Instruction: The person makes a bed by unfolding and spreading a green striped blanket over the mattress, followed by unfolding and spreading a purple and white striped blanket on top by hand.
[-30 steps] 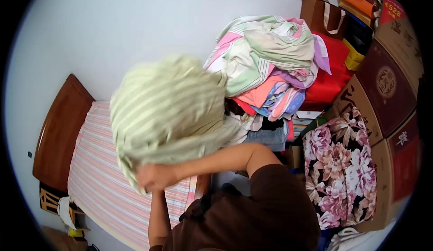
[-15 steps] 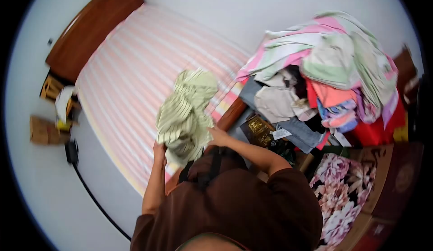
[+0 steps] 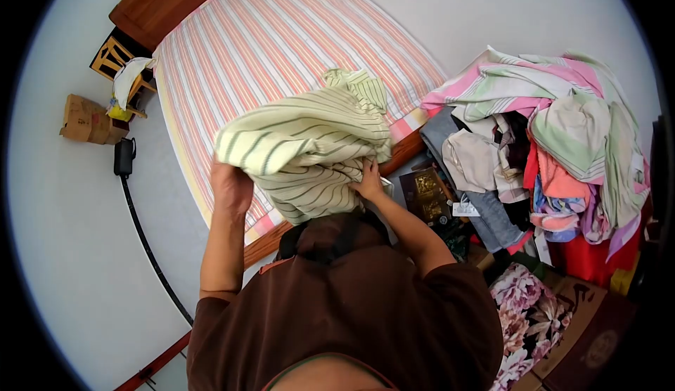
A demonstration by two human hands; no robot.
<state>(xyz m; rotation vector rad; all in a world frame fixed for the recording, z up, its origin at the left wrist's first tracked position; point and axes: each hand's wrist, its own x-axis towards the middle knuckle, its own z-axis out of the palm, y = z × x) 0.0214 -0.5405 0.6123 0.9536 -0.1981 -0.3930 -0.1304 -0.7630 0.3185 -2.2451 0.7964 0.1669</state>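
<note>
A pale green cloth with dark stripes [image 3: 309,145] is bunched up in front of my body, over the near edge of the bed. My left hand [image 3: 232,187] grips its left end, the fingers partly hidden behind the fabric. On the cloth's lower right side, my right hand [image 3: 369,181] has its fingers closed on the folds. Beneath and beyond the cloth lies the bed's pink, white and yellow striped sheet [image 3: 281,33].
A pile of clothes [image 3: 485,166] with a green, pink and white cloth [image 3: 576,124] stands right of the bed. Floral fabric [image 3: 520,321] and cardboard boxes are lower right. At left are a wooden headboard [image 3: 169,4], a chair [image 3: 112,57], a carton [image 3: 88,120] and a black cable [image 3: 144,243].
The view has turned toward the bed. The green striped cloth has come down from near the wall to in front of my body, and spread wider between my hands since half a second ago.
</note>
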